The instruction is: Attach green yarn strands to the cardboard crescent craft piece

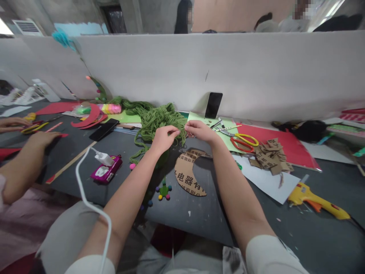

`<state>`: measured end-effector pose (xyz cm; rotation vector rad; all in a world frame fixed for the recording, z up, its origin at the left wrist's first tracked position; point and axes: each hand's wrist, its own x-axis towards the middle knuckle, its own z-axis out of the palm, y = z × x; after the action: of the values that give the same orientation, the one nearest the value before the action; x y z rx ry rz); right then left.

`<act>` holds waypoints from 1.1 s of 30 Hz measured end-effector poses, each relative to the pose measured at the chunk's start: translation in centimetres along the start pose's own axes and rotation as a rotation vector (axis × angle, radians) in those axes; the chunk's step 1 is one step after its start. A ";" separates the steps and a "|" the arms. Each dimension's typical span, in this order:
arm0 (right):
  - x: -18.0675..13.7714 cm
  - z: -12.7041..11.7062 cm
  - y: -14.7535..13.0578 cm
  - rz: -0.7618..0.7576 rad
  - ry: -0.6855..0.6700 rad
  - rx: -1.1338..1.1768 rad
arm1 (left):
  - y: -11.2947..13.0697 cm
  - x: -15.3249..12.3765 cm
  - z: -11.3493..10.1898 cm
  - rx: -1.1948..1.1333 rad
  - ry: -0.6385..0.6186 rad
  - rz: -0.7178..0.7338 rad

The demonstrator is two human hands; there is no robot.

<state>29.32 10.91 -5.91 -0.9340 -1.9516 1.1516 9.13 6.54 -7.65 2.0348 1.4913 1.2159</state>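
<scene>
My left hand [164, 139] and my right hand [200, 130] are raised close together above the table, each with its fingertips pinched. Whatever lies between the fingertips is too small to make out. Just behind and beside them is a heap of green yarn [156, 118], with loose strands trailing down by my left wrist. Below the hands lies a crescent cut from printed cardboard [186, 177]. A small green star with coloured balls at its tips [163, 190] sits left of the crescent, and a dark green piece is partly hidden by my left forearm.
Right of my arm are scissors [243, 141], cardboard scraps [269, 156] on paper, and a yellow glue gun [316, 201]. A phone [213, 105] leans on the white partition [256, 76]. Left are another phone [104, 129], a purple packet [107, 170], a white cable and another person's hands [37, 140].
</scene>
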 end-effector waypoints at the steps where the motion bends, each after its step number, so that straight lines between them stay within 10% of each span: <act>1: 0.0 0.0 0.0 0.011 0.001 -0.011 | -0.1 -0.1 -0.1 -0.016 -0.004 -0.004; 20: 0.4 0.7 0.8 0.128 0.178 0.183 | 0.0 0.2 0.1 -0.197 -0.066 0.004; 27: 1.0 -0.8 2.4 0.316 0.633 0.637 | -4.7 0.1 -5.9 0.260 0.212 -0.209; 33: 0.8 -1.3 2.0 0.366 0.710 0.945 | -9.4 -1.1 -9.2 0.539 -0.053 -0.511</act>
<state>30.47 12.79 -7.05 -0.9655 -0.5555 1.4576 -3.97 7.33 -9.31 1.7596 2.3073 0.5923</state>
